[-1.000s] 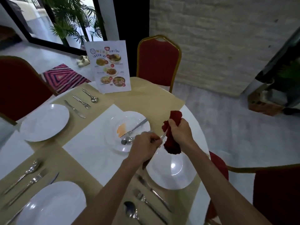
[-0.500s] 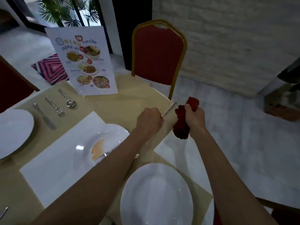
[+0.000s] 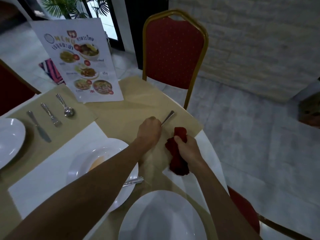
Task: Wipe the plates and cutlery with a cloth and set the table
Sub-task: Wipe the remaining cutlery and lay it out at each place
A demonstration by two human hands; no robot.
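Observation:
My left hand [image 3: 149, 130] grips a piece of steel cutlery [image 3: 167, 117] low over the tan placemat [image 3: 138, 104] before the far red chair; only its handle shows. Just right of it, my right hand [image 3: 186, 148] is closed on a crumpled red cloth [image 3: 176, 153], apart from the cutlery. A white soiled plate [image 3: 97, 153] with an orange smear lies under my left forearm, with cutlery handles [image 3: 133, 181] sticking out at its right rim. A clean white plate [image 3: 162, 217] lies nearest me.
A knife [image 3: 39, 127], fork [image 3: 51, 115] and spoon [image 3: 65, 105] lie in a row at the left beside another white plate [image 3: 8, 141]. A standing menu card [image 3: 78, 61] is at the back. A red chair [image 3: 173, 52] stands behind the table; another chair [image 3: 245, 208] is at the right.
My hands have separated: the cloth has come off the cutlery and moved down right. My left hand lowered the cutlery toward the far placemat. The view has moved closer to the far place setting.

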